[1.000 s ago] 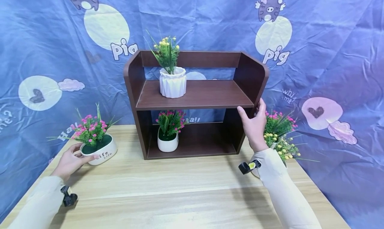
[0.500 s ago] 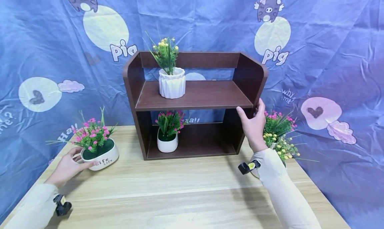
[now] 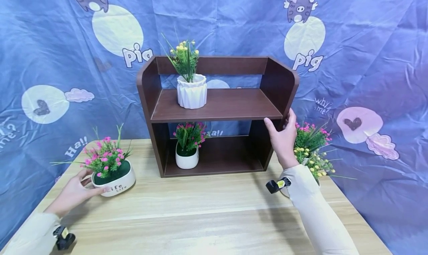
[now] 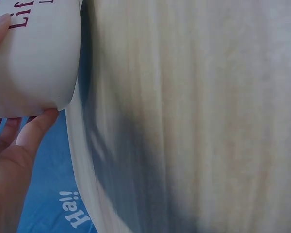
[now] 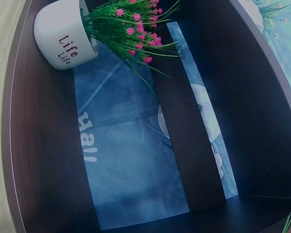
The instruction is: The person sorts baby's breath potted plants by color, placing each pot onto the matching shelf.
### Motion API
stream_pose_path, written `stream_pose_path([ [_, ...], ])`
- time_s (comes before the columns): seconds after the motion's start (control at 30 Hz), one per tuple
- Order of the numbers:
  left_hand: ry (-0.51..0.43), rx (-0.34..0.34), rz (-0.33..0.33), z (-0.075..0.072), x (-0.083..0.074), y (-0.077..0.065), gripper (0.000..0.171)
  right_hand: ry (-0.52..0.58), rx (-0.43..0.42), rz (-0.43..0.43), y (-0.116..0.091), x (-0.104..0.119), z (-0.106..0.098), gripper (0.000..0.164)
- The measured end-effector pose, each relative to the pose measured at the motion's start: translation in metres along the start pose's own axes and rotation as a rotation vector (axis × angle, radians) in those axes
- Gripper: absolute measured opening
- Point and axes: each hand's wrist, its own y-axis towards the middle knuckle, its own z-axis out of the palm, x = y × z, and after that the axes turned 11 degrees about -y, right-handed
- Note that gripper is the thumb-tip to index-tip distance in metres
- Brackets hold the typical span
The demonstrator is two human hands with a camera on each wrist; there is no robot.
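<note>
My left hand (image 3: 71, 192) grips one end of an oval white flowerpot (image 3: 125, 180) with pink artificial flowers, thumb on the front beside the "Life" lettering. In the left wrist view the pot's side (image 4: 43, 63) shows with fingers (image 4: 35, 130) at it, close over the table. My right hand (image 3: 283, 143) holds the right side panel of a dark brown two-tier shelf (image 3: 234, 103), thumb at the front edge and fingers round the outside. On the upper board stands a ribbed white pot (image 3: 192, 93) with yellow flowers. A smaller white pot (image 3: 187, 161) with pink flowers sits below it on the lower board.
Beside the shelf, partly behind the right forearm, are potted plants with pink flowers (image 3: 309, 136) and yellow flowers (image 3: 317, 167). A wooden table (image 3: 200, 218) carries everything. A blue printed cloth (image 3: 214, 21) hangs behind and along the sides.
My left hand has brought the oval flowerpot toward me and slightly to the right. The right hand keeps its hold on the shelf, which stays in place.
</note>
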Motion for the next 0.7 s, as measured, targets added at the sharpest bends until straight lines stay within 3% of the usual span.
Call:
stream_pose_path([
  [0.27,0.008,0.034,0.05,0.014,-0.011,-0.014,0.091,0.002,-0.005,0.006,0.001,-0.001,0.001,0.069],
  [0.7,-0.048,0.151,0.007,0.041,-0.034,-0.03,0.097,-0.002,-0.001,0.011,0.002,-0.002,0.001,0.069],
])
